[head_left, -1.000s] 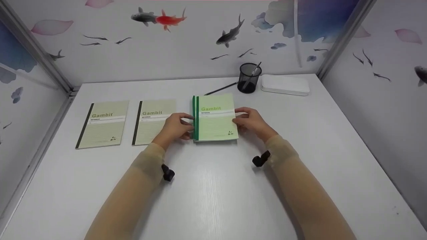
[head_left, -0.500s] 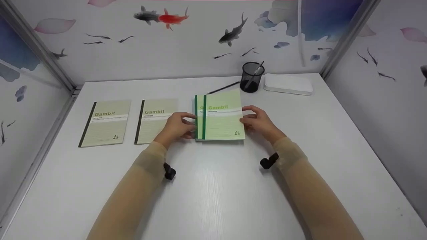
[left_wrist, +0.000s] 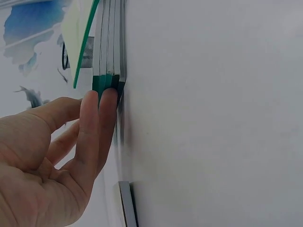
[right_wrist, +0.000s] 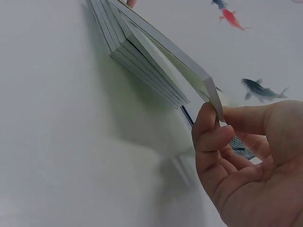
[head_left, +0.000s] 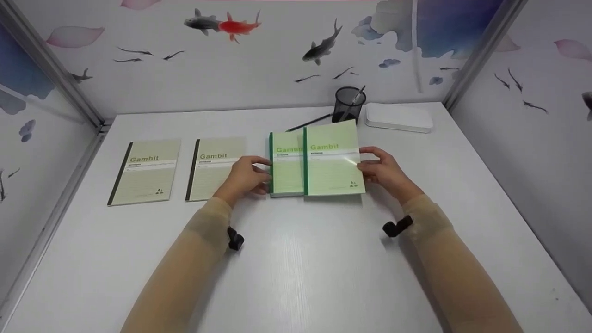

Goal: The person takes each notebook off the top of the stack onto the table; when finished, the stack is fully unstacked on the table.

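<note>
My right hand [head_left: 386, 171] pinches the right edge of a pale green notebook [head_left: 333, 173] with a dark green spine and the word "Gambit". That notebook is tilted, its right side raised, and overlaps the right part of a stack of similar green notebooks [head_left: 286, 178]. In the right wrist view, thumb and fingers grip the corner of the lifted notebook [right_wrist: 177, 47] above the stack [right_wrist: 142, 71]. My left hand [head_left: 245, 175] is at the stack's left side; in the left wrist view its extended fingertips touch the green spines [left_wrist: 110, 80].
Two beige notebooks with black spines lie on the left, one [head_left: 144, 180] farther out, the other [head_left: 212, 173] partly behind my left hand. At the back stand a black mesh pen cup [head_left: 342, 99] and a flat white box [head_left: 398, 118]. A thin black stick [head_left: 310, 122] lies beside the cup.
My right hand has drawn the top green notebook to the right, baring more of the stack's left part. The left hand has stayed at the spines.
</note>
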